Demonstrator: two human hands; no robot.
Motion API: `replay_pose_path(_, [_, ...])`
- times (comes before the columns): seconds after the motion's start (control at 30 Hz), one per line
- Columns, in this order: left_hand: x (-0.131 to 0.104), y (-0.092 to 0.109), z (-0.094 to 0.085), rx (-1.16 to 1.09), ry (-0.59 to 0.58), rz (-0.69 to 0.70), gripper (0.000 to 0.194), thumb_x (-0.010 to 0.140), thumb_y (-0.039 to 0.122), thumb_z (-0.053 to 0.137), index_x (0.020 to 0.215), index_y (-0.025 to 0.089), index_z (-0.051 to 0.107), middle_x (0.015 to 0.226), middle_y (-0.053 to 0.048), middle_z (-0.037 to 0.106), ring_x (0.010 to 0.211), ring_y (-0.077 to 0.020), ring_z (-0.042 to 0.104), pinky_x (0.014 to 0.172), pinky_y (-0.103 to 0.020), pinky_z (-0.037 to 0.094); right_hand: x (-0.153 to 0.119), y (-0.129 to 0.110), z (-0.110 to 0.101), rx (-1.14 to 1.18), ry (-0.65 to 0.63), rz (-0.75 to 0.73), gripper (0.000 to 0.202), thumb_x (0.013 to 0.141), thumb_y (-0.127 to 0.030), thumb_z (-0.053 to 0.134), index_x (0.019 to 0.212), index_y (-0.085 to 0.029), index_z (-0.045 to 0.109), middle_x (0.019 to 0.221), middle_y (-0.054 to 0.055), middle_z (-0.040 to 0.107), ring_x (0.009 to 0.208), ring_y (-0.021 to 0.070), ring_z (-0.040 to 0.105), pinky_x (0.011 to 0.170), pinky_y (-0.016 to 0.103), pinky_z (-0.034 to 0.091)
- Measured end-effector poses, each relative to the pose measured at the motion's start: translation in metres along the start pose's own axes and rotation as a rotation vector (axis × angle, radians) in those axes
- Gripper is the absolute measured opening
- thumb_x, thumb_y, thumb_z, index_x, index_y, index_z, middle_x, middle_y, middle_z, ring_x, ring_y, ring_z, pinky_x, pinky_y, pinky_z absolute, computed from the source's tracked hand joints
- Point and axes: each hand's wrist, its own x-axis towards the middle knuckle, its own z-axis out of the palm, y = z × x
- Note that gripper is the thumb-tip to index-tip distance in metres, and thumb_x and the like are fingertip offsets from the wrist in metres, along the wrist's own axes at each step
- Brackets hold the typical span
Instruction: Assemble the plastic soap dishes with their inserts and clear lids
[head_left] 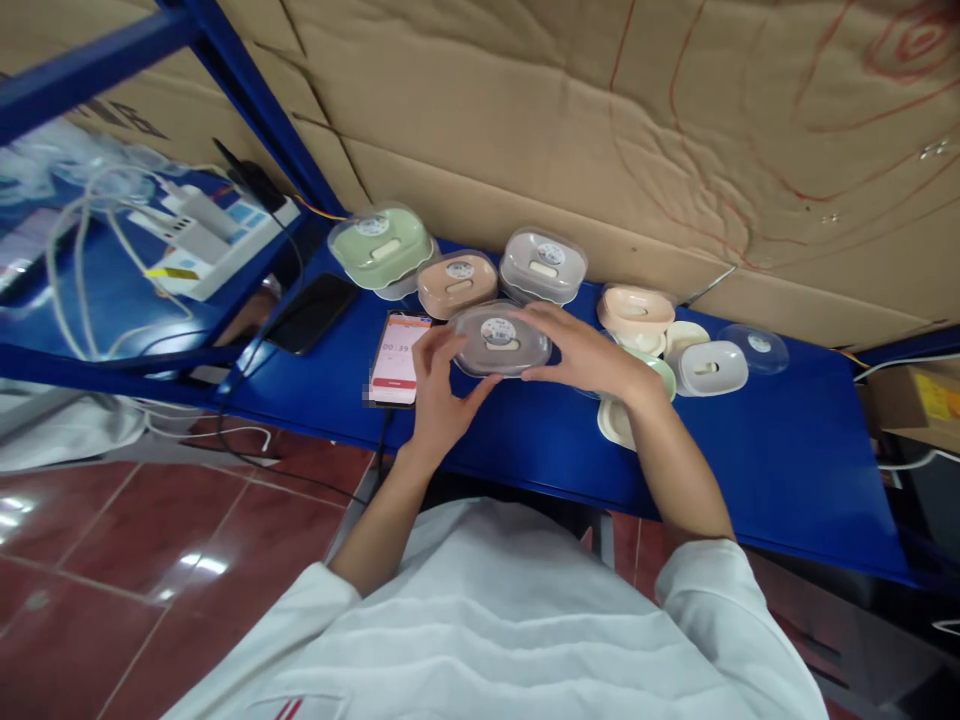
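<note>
A grey soap box with a clear lid and a round label (501,350) is between my two hands in the middle of the blue table. My left hand (441,385) grips its left end, fingers on the far side and thumb at the near edge. On the right end, my right hand (574,350) holds it the same way. Just behind stand a brown soap box (457,287), another grey soap box (543,268) and a green soap box (382,248), each under a clear lid. Part of the held box's rim is hidden by my fingers.
To the right lie a peach box (636,310), a white box (712,368), a loose clear lid (757,348) and cream parts (616,422). A phone showing a timer (395,360), a dark phone (313,312) and a power strip (225,245) are left. Cardboard (480,130) stands behind.
</note>
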Motion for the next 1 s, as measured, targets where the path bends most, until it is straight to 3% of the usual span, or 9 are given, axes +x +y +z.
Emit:
replay_pose_path(0.07, [-0.01, 0.005, 0.0, 0.005, -0.068, 0.018, 0.072, 0.088, 0.047, 0.084, 0.149, 0.029, 0.051, 0.152, -0.016, 0.047, 0.135, -0.0324, 0.056, 0.107, -0.049, 0.054, -0.012, -0.003, -0.009, 0.055, -0.043, 0.018, 0.08, 0.09, -0.048, 0.078, 0.162, -0.034, 0.046, 0.163, 0.006, 0.052, 0.149, 0.0344, 0.05, 0.124, 0.051, 0.042])
replay_pose_path(0.23, [-0.039, 0.026, 0.01, 0.17, -0.286, 0.155, 0.068, 0.094, 0.043, 0.079, 0.155, 0.031, 0.052, 0.16, -0.019, 0.049, 0.131, -0.0349, 0.06, 0.108, -0.049, 0.047, -0.048, -0.001, -0.042, 0.09, -0.173, 0.17, 0.067, 0.09, -0.056, 0.075, 0.151, -0.033, 0.06, 0.151, 0.005, 0.065, 0.136, 0.0325, 0.063, 0.117, 0.05, 0.049])
replay_pose_path(0.43, [-0.04, 0.039, 0.02, 0.163, -0.514, 0.319, 0.051, 0.1, 0.037, 0.071, 0.15, 0.03, 0.061, 0.157, -0.014, 0.059, 0.14, -0.0352, 0.056, 0.117, -0.055, 0.037, -0.101, 0.037, -0.091, -0.111, 0.019, 0.505, 0.054, 0.087, -0.057, 0.078, 0.135, -0.034, 0.071, 0.135, 0.004, 0.074, 0.12, 0.0343, 0.071, 0.106, 0.052, 0.057])
replay_pose_path(0.57, [-0.032, 0.04, 0.028, 0.034, -0.579, 0.298, 0.029, 0.104, 0.034, 0.064, 0.132, 0.029, 0.072, 0.135, -0.009, 0.075, 0.133, -0.0293, 0.062, 0.12, -0.056, 0.033, -0.112, 0.051, -0.099, -0.276, 0.1, 0.595, 0.054, 0.086, -0.042, 0.079, 0.138, -0.03, 0.07, 0.144, 0.01, 0.07, 0.131, 0.0387, 0.065, 0.112, 0.057, 0.052])
replay_pose_path(0.63, [-0.03, 0.04, 0.033, -0.002, -0.583, 0.254, 0.028, 0.106, 0.036, 0.063, 0.13, 0.027, 0.073, 0.129, -0.009, 0.077, 0.13, -0.0284, 0.063, 0.117, -0.054, 0.037, -0.101, 0.041, -0.086, -0.314, 0.125, 0.488, 0.056, 0.087, -0.039, 0.079, 0.141, -0.03, 0.067, 0.15, 0.009, 0.065, 0.14, 0.038, 0.06, 0.117, 0.056, 0.048])
replay_pose_path(0.7, [-0.028, 0.04, 0.036, -0.024, -0.556, 0.213, 0.027, 0.106, 0.037, 0.061, 0.129, 0.026, 0.072, 0.126, -0.009, 0.077, 0.129, -0.028, 0.063, 0.116, -0.052, 0.039, -0.082, 0.021, -0.063, -0.278, 0.03, 0.337, 0.055, 0.088, -0.04, 0.078, 0.141, -0.031, 0.067, 0.147, 0.007, 0.067, 0.137, 0.0357, 0.062, 0.116, 0.053, 0.049])
replay_pose_path(0.8, [-0.031, 0.04, 0.036, -0.068, -0.408, 0.135, 0.027, 0.107, 0.033, 0.059, 0.131, 0.024, 0.069, 0.131, -0.011, 0.072, 0.129, -0.0265, 0.063, 0.117, -0.05, 0.043, -0.052, -0.011, -0.022, -0.296, -0.206, 0.238, 0.049, 0.085, -0.037, 0.082, 0.132, -0.027, 0.072, 0.131, 0.009, 0.075, 0.122, 0.0354, 0.068, 0.104, 0.049, 0.052])
replay_pose_path(0.87, [-0.035, 0.041, 0.031, -0.083, -0.272, 0.075, 0.03, 0.106, 0.032, 0.061, 0.134, 0.023, 0.066, 0.142, -0.014, 0.063, 0.136, -0.0268, 0.059, 0.117, -0.048, 0.047, -0.039, -0.024, -0.004, -0.365, -0.263, 0.223, 0.035, 0.085, -0.029, 0.082, 0.119, -0.023, 0.077, 0.12, 0.011, 0.078, 0.116, 0.0351, 0.068, 0.101, 0.047, 0.049])
replay_pose_path(1.0, [-0.05, 0.044, 0.016, 0.007, -0.129, 0.071, 0.037, 0.098, 0.036, 0.074, 0.13, 0.023, 0.064, 0.148, -0.017, 0.054, 0.141, -0.0317, 0.054, 0.114, -0.05, 0.049, -0.048, -0.024, -0.019, -0.308, -0.228, 0.165, 0.015, 0.093, -0.023, 0.071, 0.105, -0.022, 0.08, 0.105, 0.009, 0.08, 0.106, 0.03, 0.072, 0.098, 0.043, 0.049])
